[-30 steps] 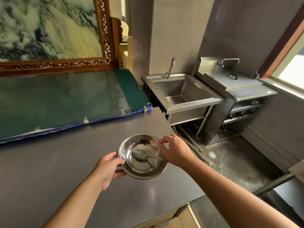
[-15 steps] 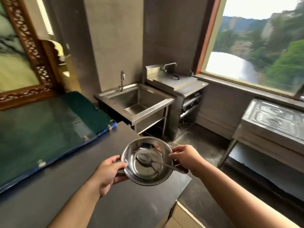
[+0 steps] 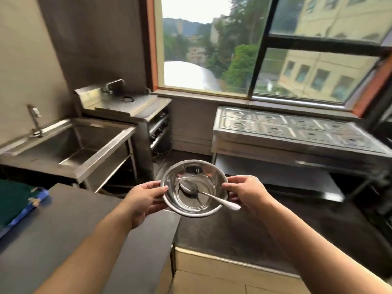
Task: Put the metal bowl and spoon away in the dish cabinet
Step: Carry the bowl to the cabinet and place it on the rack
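Both bare forearms reach forward from the bottom of the view, converging toward the middle; the left hand [image 3: 142, 198] grips the left rim of the metal bowl [image 3: 194, 188], thumb laid over the top, fingers curled beneath; the right hand [image 3: 248, 193] clasps the opposite rim likewise, thumb on top, wrist straight, knuckles turned outward.

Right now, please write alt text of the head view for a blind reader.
Two bare hands, left hand and right hand, hold a metal bowl by its rim, with a spoon lying inside. Behind stand a steel sink, a steel counter and a window.
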### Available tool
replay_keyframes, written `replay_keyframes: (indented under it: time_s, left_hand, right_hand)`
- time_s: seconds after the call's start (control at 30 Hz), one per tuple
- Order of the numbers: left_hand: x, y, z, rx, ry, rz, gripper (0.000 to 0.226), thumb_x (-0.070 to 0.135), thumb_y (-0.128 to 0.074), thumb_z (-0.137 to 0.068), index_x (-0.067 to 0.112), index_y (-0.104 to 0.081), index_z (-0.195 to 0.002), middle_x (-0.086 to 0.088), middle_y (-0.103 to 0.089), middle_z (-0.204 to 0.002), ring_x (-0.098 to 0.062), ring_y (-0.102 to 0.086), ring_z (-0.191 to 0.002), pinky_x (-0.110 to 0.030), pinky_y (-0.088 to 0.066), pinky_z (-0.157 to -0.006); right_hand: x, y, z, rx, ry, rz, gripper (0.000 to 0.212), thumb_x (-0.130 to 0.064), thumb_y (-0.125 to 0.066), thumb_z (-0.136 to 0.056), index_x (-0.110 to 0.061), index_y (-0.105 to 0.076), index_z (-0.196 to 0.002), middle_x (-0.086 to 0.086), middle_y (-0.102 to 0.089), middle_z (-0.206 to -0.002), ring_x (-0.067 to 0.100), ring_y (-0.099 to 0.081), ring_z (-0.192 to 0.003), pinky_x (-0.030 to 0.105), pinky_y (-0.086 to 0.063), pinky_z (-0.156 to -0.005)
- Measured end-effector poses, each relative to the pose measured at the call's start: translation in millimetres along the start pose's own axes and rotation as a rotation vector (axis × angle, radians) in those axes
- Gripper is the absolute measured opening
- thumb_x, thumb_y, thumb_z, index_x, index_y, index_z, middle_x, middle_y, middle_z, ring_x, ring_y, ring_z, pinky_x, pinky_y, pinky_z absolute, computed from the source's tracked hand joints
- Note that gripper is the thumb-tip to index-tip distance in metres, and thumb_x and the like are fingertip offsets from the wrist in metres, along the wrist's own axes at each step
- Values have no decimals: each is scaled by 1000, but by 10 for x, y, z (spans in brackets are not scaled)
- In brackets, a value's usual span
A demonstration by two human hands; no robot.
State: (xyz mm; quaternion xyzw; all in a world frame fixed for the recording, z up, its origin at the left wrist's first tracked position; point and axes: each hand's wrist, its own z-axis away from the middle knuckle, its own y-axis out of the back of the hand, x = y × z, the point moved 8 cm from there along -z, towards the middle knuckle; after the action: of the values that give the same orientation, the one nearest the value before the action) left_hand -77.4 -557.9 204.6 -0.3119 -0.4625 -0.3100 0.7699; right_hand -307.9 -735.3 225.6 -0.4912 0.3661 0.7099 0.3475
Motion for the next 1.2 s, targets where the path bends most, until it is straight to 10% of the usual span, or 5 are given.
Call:
replay_keyframes:
  time_s: [0.37, 1.2]
  left_hand:
    - [49, -2395, -658, -341, 34, -138, 12, 1, -67, -90, 2, -72, -101, -11, -79, -80, -19, -75, -64, -31, -63, -57]
    - [-556, -7630, -2065, -826, 218, -91, 49, 14, -73, -77, -2, -68, -123, -12, -76, -95, -17, -75, -72, -27, -61, -58]
  right_hand:
    - [262, 2261, 44, 307, 28, -230, 18, -3, -75, -87, 5, -72, -103, 22, -76, -83, 25, -68, -61, 36, -58, -64]
    - [888, 6777, -990, 665, -18, -467, 16, -3, -76, -85, 1, -73, -100, 14, -78, -77, 17, -72, -58, 26, -58, -50]
